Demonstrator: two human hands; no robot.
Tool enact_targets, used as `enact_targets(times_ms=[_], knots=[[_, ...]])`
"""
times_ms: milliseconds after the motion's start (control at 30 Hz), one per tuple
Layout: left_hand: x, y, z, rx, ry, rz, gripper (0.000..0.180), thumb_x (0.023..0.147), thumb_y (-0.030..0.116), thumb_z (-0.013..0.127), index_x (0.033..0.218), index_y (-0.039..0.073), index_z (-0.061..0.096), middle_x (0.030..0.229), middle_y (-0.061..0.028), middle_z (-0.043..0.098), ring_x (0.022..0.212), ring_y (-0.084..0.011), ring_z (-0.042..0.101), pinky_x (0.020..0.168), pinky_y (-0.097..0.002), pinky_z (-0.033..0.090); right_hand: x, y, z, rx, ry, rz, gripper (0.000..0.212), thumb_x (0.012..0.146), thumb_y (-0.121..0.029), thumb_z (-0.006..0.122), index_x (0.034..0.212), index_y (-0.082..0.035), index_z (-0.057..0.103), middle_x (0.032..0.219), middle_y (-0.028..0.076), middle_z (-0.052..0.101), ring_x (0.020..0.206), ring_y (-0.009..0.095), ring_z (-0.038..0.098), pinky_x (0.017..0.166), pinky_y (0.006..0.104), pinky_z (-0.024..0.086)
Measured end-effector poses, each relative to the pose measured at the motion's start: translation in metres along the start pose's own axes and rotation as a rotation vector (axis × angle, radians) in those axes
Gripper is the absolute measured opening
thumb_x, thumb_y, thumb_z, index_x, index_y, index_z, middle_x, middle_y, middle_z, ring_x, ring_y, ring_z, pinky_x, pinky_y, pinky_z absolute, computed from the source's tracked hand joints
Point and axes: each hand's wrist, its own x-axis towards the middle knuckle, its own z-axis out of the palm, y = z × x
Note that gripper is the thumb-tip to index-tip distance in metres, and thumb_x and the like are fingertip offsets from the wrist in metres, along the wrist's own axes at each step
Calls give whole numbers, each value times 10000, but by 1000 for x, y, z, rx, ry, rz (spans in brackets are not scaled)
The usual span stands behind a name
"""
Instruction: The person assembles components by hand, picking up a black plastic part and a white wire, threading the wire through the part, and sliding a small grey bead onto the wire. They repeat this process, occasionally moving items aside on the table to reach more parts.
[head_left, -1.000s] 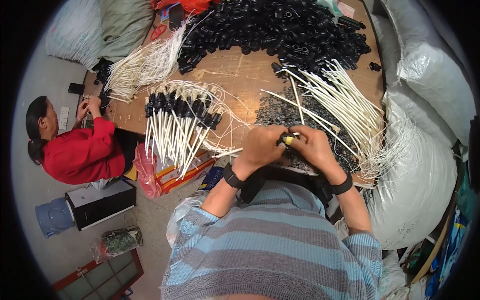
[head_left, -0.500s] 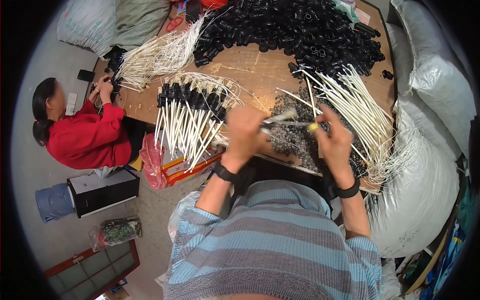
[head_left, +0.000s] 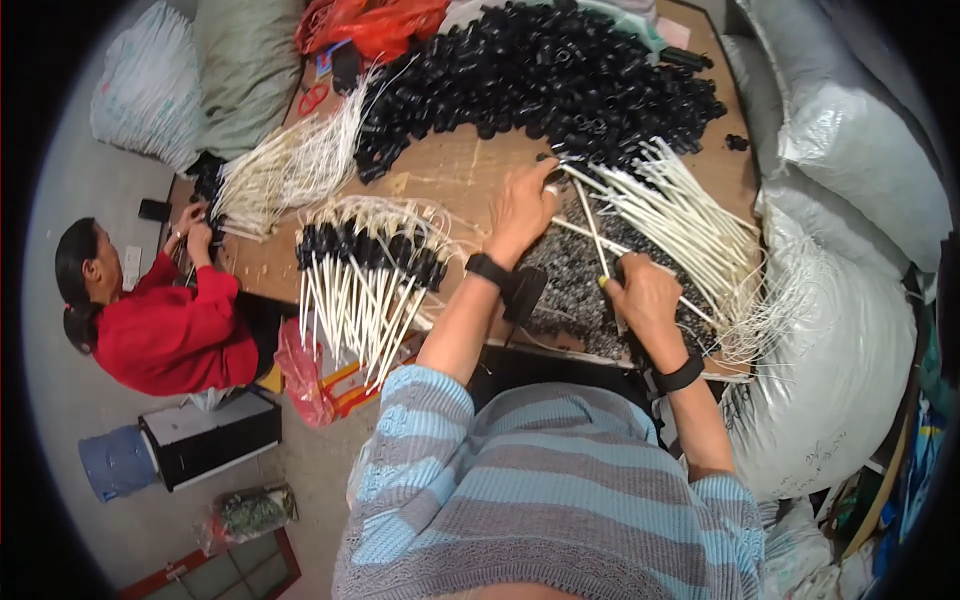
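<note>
My left hand (head_left: 523, 212) reaches forward to the near edge of the heap of black plastic fittings (head_left: 540, 75). Its thumb and index finger come together beside a dark piece and the tips of the white rods (head_left: 672, 215); what they pinch is unclear. My right hand (head_left: 648, 297) is closed, with a small yellow-tipped tool (head_left: 604, 282) at its fingers, and the palm hides the rest. Beneath that hand spread many tiny dark clear-looking pieces (head_left: 570, 275). A loose white rod (head_left: 590, 218) lies across them.
To the left, white rods with black fittings (head_left: 350, 265) overhang the table edge. Beyond are a bundle of white wires (head_left: 290, 170), red scissors (head_left: 314, 98) and a red bag (head_left: 375, 28). A person in red (head_left: 165, 310) works there. Large white sacks (head_left: 830, 380) stand right.
My left hand has moved forward from the near table edge to the heap of fittings. My right hand has lowered slightly, turned over and closed further. The view has shifted a little.
</note>
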Motion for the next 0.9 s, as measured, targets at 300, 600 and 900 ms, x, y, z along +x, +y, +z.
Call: enact_targets(times_ms=[300, 600, 900], knots=[[11, -42, 7, 38, -94, -191, 150, 741, 41, 611, 889, 36, 640, 909, -130, 665, 766, -236, 640, 685, -322, 509, -5, 23, -14, 410, -36, 67, 156, 799, -170, 582, 909, -60, 599, 659, 175, 588, 635, 372, 592, 571, 462, 439], [-49, -17, -46, -431, -240, -340, 430, 804, -49, 524, 1207, 70, 614, 992, -17, 663, 810, -95, 579, 696, -235, 468, -11, 21, -14, 543, -86, -68, 256, 858, -149, 623, 1086, -44, 671, 685, 113, 624, 556, 163, 553, 559, 290, 437], [-76, -13, -38, -356, -377, 21, 362, 631, -189, 409, 874, 40, 548, 922, -87, 595, 942, -238, 551, 838, -325, 435, -22, 3, -27, 30, 99, -385, 510, 719, -150, 757, 1208, -131, 613, 766, 92, 662, 583, 284, 609, 516, 391, 454]])
